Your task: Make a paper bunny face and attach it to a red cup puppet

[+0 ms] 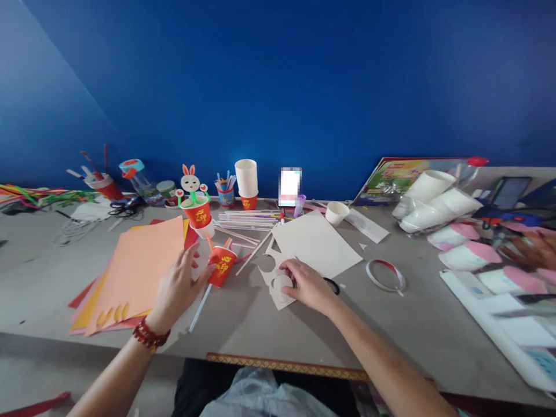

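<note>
My left hand [181, 277] is beside a tilted red paper cup [223, 265] with yellow lettering and orange straw pieces. Its fingers are apart, and the thumb reaches the cup's near side; whether it touches is hard to tell. A pale blue straw [200, 307] extends from below the cup toward the table's front. My right hand [304, 282] is closed, its fingertips and thumb pinching a round white paper disc [283, 285]. Beneath it lies a white paper offcut [278, 302] with curved cut edges. A black ring-shaped item [332, 285], partly hidden, lies behind the right wrist.
Coloured paper sheets [143, 255] are stacked at left. Behind stand a rabbit-decorated red cup [197, 214], stacked white cups [247, 178] and many straws [247, 220]. White paper [315, 246], a tape roll [386, 274] and bagged cups [434, 202] lie rightward. Another person's hand [532, 252] is far right.
</note>
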A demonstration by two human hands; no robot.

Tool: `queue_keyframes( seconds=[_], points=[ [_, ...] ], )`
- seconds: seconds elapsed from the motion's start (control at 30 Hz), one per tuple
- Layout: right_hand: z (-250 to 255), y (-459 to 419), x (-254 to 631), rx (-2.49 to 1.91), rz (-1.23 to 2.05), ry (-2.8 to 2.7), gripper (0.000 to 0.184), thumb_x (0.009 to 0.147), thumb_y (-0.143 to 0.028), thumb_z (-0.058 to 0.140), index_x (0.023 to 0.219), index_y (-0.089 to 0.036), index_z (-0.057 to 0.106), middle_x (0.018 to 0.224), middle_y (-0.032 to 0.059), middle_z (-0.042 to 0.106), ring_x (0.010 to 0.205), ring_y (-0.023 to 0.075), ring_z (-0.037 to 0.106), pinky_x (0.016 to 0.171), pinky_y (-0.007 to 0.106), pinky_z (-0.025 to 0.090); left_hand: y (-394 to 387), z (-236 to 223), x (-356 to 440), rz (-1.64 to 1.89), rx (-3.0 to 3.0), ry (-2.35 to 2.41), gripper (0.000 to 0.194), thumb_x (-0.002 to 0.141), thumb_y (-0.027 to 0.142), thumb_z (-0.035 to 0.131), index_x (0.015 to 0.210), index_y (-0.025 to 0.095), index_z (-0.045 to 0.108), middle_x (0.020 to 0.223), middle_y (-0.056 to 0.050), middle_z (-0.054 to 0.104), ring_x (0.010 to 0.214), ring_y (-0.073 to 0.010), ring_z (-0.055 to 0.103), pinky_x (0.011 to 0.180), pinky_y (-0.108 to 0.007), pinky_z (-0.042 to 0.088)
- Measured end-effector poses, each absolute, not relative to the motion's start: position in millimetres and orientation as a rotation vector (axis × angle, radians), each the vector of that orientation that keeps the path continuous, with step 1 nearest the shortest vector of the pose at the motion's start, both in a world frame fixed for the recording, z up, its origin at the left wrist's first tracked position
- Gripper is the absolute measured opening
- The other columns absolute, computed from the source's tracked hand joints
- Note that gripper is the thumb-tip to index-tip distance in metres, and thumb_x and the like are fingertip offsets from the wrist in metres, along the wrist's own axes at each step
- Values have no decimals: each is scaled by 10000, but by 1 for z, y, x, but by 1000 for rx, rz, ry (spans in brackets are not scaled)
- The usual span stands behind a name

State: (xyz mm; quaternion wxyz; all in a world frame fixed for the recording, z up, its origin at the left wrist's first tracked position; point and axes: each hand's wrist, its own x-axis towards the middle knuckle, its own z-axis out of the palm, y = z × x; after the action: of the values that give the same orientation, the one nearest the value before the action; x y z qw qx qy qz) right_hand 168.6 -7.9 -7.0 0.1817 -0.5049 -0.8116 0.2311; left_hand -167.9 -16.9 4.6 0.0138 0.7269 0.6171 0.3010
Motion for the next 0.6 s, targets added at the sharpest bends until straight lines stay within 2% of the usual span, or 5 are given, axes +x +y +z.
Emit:
queue_keyframes(
  seconds=[0.13, 0.3, 0.37, 0.5, 0.6],
  points=[
    [-3, -4, 173, -1421, 816, -2157, 141, 805, -110, 582, 896, -205, 634, 840, 9, 624, 744, 166, 581, 686, 278, 438, -31, 28, -140, 1011, 2581, 1498, 322, 937, 302, 567, 1246, 212, 560, 1202, -135, 606, 1122, -275, 599, 951, -422, 507],
    [-1, 0, 181, -1381, 1060, -1864, 116, 881, -278, 570, 832, -202, 643, 766, -7, 635, 647, 144, 567, 616, 260, 432, -58, 51, -99, 762, 2565, 1104, 345, 938, 267, 570, 1280, 232, 539, 1298, -127, 582, 1190, -265, 573, 983, -407, 507],
    [0, -5, 181, -1356, 1141, -1719, 143, 872, -330, 598, 865, -194, 645, 757, -7, 637, 626, 139, 559, 594, 255, 433, -66, 49, -84, 690, 2437, 1021, 386, 929, 305, 588, 1304, 253, 511, 1294, -115, 587, 1150, -253, 599, 938, -383, 533],
    [3, -28, 170, -1224, 1290, -1556, 209, 864, -397, 643, 877, -189, 650, 751, -2, 635, 646, 138, 563, 594, 249, 446, -72, 27, -58, 713, 1895, 1124, 558, 913, 396, 609, 1387, 228, 366, 1178, -121, 626, 824, -173, 660, 659, -277, 555],
    [1, -51, 162, -1202, 1333, -1498, 208, 879, -407, 644, 874, -200, 630, 725, -9, 620, 630, 136, 573, 586, 244, 462, -68, 11, -43, 669, 1592, 1068, 358, 930, 434, 560, 1173, 178, 502, 949, -79, 673, 703, -149, 634, 568, -233, 494]
  ],
)
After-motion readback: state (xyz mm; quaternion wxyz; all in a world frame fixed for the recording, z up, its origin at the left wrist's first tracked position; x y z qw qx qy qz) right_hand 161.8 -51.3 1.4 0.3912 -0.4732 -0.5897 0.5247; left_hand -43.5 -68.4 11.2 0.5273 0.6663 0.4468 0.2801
